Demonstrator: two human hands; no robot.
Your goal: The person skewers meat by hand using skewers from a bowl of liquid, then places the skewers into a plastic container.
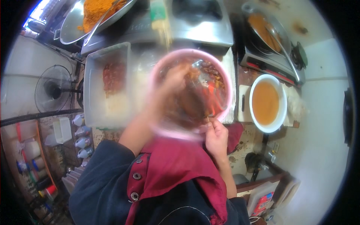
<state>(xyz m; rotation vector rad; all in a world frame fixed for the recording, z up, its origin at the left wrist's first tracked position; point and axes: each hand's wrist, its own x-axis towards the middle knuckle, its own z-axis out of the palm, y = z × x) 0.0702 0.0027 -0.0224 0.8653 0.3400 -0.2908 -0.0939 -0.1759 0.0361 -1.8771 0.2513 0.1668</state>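
A pink plastic basin [229, 92] stands before me, with wet, dark reddish-brown pieces of food [215, 74], apparently marinated meat, inside. My left hand [178, 77] reaches over the near left rim into the basin. It is motion-blurred, its fingertips at the pieces, and its grip cannot be made out. At the near right rim, my right hand [216, 135] pinches the end of a thin wooden skewer [208, 119] between thumb and fingers. The skewer's other end is lost in blur. Left of the basin, a translucent plastic tub [92, 112] holds a reddish stack of meat [114, 76].
Beyond the basin lies a green-labelled packet of bamboo skewers [158, 14] by a metal stove [208, 35]. A white bowl of orange-brown liquid [265, 104] stands right, below a pan with a ladle [263, 31] on a portable burner. Top left is a metal bowl of orange food [98, 14].
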